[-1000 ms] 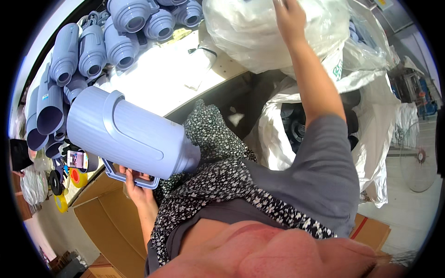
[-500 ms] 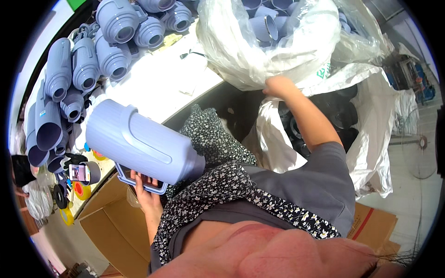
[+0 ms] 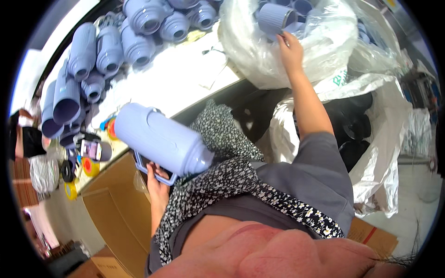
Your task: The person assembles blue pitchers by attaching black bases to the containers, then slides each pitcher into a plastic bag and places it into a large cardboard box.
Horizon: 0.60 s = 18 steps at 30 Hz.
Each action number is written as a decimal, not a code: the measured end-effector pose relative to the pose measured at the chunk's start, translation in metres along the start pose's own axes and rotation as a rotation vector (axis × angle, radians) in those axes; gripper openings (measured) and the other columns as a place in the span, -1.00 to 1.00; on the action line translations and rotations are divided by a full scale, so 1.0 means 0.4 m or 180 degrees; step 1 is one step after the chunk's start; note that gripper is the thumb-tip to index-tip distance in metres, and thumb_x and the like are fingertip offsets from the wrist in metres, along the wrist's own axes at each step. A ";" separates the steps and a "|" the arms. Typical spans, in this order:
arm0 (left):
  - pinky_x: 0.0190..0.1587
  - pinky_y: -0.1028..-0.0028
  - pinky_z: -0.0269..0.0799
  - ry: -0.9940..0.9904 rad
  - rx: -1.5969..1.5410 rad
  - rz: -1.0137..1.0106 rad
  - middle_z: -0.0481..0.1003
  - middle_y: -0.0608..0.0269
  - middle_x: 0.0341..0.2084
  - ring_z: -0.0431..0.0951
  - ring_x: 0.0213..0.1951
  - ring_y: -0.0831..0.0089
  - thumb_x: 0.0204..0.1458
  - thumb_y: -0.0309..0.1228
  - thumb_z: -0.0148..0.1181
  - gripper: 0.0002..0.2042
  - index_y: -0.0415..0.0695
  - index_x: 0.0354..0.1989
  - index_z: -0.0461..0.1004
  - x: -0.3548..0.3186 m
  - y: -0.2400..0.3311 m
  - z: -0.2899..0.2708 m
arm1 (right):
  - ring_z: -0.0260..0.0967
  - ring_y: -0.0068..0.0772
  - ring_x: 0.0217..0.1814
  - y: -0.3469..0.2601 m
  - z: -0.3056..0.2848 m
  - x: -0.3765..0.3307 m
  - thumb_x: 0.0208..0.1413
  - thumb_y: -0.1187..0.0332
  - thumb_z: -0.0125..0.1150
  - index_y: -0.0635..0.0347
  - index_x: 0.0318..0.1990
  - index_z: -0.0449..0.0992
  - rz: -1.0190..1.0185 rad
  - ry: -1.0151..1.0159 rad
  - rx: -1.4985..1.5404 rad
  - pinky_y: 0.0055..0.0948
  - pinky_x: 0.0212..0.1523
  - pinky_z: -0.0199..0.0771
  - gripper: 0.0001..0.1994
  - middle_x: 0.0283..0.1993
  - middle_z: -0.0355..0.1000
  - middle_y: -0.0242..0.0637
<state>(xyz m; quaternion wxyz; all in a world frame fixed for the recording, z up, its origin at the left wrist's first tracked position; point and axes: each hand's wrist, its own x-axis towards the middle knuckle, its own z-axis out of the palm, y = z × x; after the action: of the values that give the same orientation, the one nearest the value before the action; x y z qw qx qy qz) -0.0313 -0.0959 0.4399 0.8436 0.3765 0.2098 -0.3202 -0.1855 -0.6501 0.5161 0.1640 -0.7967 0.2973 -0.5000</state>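
Observation:
My left hand [image 3: 157, 183] grips the handle of a lavender plastic jug shell [image 3: 160, 139], which lies tilted across my lap with its mouth toward my body. My right hand [image 3: 291, 50] reaches up into a large clear plastic bag [image 3: 329, 46] on the table's right end. Its fingers close on the rim of a lavender ribbed cap [image 3: 274, 16], one of several in the bag.
Several more lavender jug shells [image 3: 134, 41] lie along the far and left sides of the white table [image 3: 185, 78]. Tape rolls [image 3: 90, 167] sit at its left end. An open cardboard box [image 3: 116, 204] stands lower left; a white sack [image 3: 384, 157] with black parts [image 3: 352, 125] is on the right.
My right hand dropped to the bag's lower edge, then went up into the bag and onto a cap. The jug in my left hand stayed in about the same place.

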 end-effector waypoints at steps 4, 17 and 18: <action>-0.52 0.72 0.41 -0.0099 -0.0443 0.0242 0.44 0.39 -0.47 0.40 -0.55 0.66 0.09 -0.20 0.11 -0.80 -0.06 -0.31 0.40 -0.028 0.039 0.125 | 0.36 -0.13 -0.32 -0.189 -0.070 -0.246 -0.05 0.42 0.15 0.17 -0.33 0.53 -0.0257 -0.0851 0.0364 -0.24 -0.26 0.32 -0.89 -0.35 0.45 -0.18; -0.41 0.47 0.37 -0.1569 0.2970 0.1185 0.37 0.16 -0.32 0.41 -0.39 0.38 0.01 -0.39 0.21 -0.54 -0.16 0.05 0.17 0.038 0.033 0.236 | 0.31 -0.15 -0.03 -0.005 -0.067 -0.603 -0.05 0.38 0.11 0.14 -0.30 0.54 -0.0097 -0.1521 0.0780 -0.29 0.06 0.29 -0.85 -0.17 0.43 -0.19; -0.41 0.46 0.36 -0.1762 0.2983 0.1106 0.37 0.15 -0.36 0.41 -0.39 0.37 0.00 -0.41 0.23 -0.53 -0.16 0.05 0.16 0.062 0.047 0.232 | 0.32 -0.12 -0.02 0.065 -0.118 -0.614 -0.04 0.39 0.10 0.17 -0.28 0.54 0.0881 -0.1453 0.0635 -0.27 0.05 0.30 -0.83 -0.18 0.44 -0.15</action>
<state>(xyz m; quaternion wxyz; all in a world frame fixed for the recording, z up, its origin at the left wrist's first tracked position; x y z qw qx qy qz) 0.0100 -0.1674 0.4928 0.6503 0.6415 -0.2484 -0.3223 -0.3150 -0.5118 0.3509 0.3710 -0.8204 0.3080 -0.3073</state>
